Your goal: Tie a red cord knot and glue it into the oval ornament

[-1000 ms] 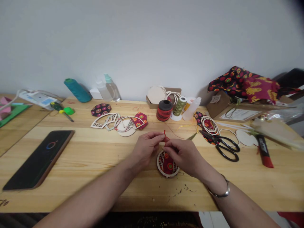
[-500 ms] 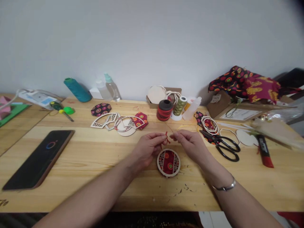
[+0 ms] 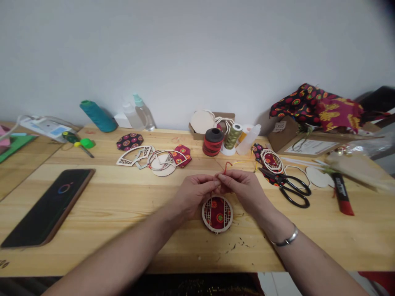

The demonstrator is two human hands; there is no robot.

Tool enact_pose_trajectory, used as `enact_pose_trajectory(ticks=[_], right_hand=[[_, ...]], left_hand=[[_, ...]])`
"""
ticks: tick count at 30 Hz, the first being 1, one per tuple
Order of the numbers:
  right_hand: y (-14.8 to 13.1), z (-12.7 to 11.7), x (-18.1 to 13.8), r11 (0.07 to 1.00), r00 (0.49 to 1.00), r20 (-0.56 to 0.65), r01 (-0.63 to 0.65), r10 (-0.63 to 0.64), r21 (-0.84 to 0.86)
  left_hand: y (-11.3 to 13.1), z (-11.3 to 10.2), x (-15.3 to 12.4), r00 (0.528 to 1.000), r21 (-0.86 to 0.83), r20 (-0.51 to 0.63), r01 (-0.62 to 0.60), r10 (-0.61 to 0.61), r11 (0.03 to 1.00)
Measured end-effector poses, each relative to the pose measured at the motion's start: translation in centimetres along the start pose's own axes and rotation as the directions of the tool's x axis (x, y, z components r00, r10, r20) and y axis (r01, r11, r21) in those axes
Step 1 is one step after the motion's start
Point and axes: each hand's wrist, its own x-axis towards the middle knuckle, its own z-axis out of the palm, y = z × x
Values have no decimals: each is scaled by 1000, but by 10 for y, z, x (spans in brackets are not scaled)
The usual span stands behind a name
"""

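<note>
My left hand (image 3: 197,190) and my right hand (image 3: 239,183) meet fingertip to fingertip over the middle of the table, both pinched closed. A thin red cord (image 3: 227,165) rises from between their fingers and curls above the right thumb. Which fingers grip which part of it is hidden. Just below the hands lies a round wooden lattice frame (image 3: 217,231) backed with dark red patterned fabric (image 3: 218,211). Part of its top edge is covered by my left fingers. Black-handled scissors (image 3: 294,191) rest to the right of my right hand.
Wooden cut-out frames (image 3: 132,157) and fabric pieces (image 3: 129,142) lie at left centre. A red thread spool (image 3: 212,142), a green thread cone (image 3: 233,137) and bottles (image 3: 248,139) stand behind. A phone (image 3: 49,205) lies left; a black-and-red tube (image 3: 343,195) and cardboard box (image 3: 296,135) are right.
My right hand has moved left until its fingertips meet the left hand's. The red cord, which hung at the left fingertips, now sticks up above the right thumb.
</note>
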Motion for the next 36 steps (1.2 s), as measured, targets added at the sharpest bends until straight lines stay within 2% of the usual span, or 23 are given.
enact_pose_trajectory(ticks=[4, 10, 14, 18, 36], right_hand=[[1, -3, 2, 996, 999, -17, 28, -30, -81], [3, -3, 2, 995, 999, -32, 28, -31, -97], [1, -3, 2, 999, 1000, 24, 10, -9, -50], [-1, -4, 3, 986, 996, 83, 28, -15, -164], [1, -9, 4, 914, 981, -9, 175, -191, -367]], left_hand=[[1, 1, -1, 1000, 41, 10, 7, -8, 999], [0, 0, 0, 1000, 74, -7, -7, 7, 997], [-1, -4, 1, 999, 61, -49, 4, -1, 998], [-1, -6, 2, 999, 20, -50, 3, -2, 1000], [0, -4, 2, 998, 83, -57, -3, 7, 997]])
